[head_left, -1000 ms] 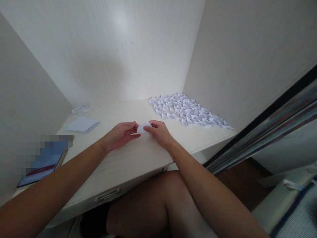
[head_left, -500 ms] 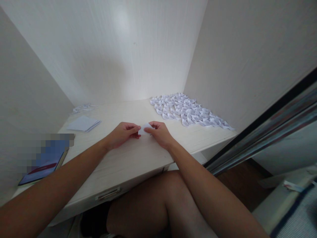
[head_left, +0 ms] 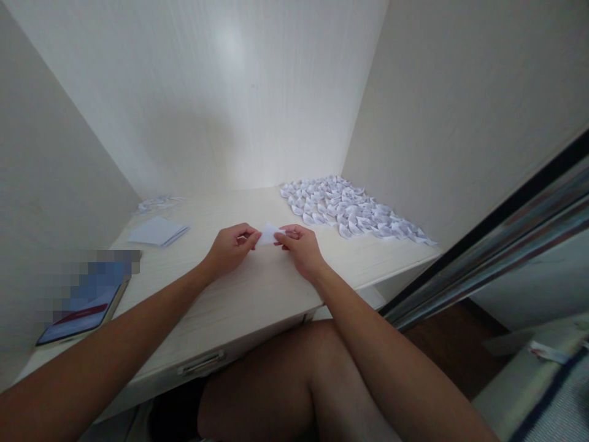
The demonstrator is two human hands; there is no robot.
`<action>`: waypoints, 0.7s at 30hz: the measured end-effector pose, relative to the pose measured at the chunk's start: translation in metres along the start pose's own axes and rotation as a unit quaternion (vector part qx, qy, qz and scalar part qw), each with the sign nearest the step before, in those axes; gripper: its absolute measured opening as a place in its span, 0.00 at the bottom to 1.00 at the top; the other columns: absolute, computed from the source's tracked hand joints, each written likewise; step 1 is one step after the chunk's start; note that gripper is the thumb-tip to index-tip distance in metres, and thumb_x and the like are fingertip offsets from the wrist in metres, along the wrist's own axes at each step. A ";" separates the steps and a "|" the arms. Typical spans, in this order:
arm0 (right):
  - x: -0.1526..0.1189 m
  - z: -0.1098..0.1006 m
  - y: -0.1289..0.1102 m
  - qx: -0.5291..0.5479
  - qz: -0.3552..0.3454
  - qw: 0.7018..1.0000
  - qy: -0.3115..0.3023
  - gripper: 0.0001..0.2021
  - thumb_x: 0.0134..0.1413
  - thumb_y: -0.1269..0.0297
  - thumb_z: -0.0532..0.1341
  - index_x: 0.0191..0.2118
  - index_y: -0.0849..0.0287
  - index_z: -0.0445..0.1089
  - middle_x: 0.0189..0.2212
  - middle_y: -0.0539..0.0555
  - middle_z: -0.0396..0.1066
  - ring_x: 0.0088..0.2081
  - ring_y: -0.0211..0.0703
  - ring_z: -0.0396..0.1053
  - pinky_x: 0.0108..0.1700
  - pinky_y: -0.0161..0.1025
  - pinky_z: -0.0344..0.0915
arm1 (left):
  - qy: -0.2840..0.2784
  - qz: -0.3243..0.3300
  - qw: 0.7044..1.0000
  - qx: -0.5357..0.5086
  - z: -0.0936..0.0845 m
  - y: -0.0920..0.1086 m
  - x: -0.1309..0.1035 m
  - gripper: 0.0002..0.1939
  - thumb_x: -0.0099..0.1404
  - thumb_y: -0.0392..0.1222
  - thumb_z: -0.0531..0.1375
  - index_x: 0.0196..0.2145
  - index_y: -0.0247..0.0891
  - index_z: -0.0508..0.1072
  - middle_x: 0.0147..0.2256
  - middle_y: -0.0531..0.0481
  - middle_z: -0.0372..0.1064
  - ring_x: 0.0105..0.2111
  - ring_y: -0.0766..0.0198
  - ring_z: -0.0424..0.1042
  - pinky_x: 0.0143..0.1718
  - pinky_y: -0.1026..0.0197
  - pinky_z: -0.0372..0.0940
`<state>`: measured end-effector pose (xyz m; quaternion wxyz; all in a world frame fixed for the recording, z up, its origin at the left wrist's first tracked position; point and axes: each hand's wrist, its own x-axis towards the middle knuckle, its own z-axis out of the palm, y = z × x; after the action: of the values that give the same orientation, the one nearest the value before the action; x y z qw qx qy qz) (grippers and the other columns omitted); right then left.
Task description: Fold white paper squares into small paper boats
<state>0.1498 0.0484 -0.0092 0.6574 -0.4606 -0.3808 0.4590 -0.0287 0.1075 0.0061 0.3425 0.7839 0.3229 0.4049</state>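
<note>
A small piece of white paper (head_left: 267,235) is stretched between my two hands, above the middle of the white desk (head_left: 257,288). My left hand (head_left: 232,245) pinches its left end between thumb and fingers. At the other end my right hand (head_left: 301,245) grips it the same way, thumb on top. Its upper edge rises to a point; the folds are too small to make out. Left of my hands lies a stack of white paper sheets (head_left: 156,232). Toward the back right, many folded white paper pieces (head_left: 345,202) cover the desk in overlapping rows.
A tablet-like screen (head_left: 87,307), partly blurred out, lies at the left edge by my left forearm. Thin paper strips (head_left: 159,202) sit in the back left corner. Walls enclose the desk at the back and sides. A drawer handle (head_left: 201,363) shows at the front, above my legs.
My fingers have shifted on the paper, and more of it shows between my hands, with a point now standing up. The view has tilted slightly.
</note>
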 end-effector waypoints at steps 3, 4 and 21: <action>-0.002 0.000 -0.003 -0.001 -0.016 1.000 0.015 0.10 0.41 0.62 0.71 0.32 0.58 0.77 0.25 0.50 0.77 0.27 0.38 0.73 0.33 0.37 0.62 | 0.019 0.001 1.000 0.002 0.000 0.002 0.000 0.14 0.62 0.50 0.61 0.28 0.36 0.75 0.24 0.50 0.72 0.24 0.64 0.71 0.27 0.64 0.67; -0.002 0.001 -0.004 -0.006 -0.023 1.000 0.020 0.10 0.42 0.61 0.71 0.33 0.58 0.78 0.25 0.51 0.78 0.28 0.39 0.73 0.33 0.37 0.62 | 0.025 0.000 1.000 0.002 0.001 0.003 0.000 0.14 0.62 0.50 0.61 0.28 0.36 0.75 0.24 0.50 0.73 0.24 0.64 0.72 0.27 0.64 0.67; -0.002 -0.004 -0.010 -0.005 -0.078 0.997 0.010 0.10 0.47 0.56 0.70 0.26 0.58 0.79 0.19 0.50 0.72 0.23 0.36 0.60 0.29 0.38 0.56 | 0.070 0.028 0.997 0.005 0.000 0.010 -0.003 0.13 0.63 0.48 0.62 0.27 0.36 0.77 0.23 0.50 0.74 0.23 0.65 0.73 0.26 0.65 0.67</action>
<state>0.1556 0.0438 -0.0013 0.6924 -0.4380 -0.4110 0.3997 -0.0275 0.1002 0.0126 0.3034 0.7642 0.3263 0.4664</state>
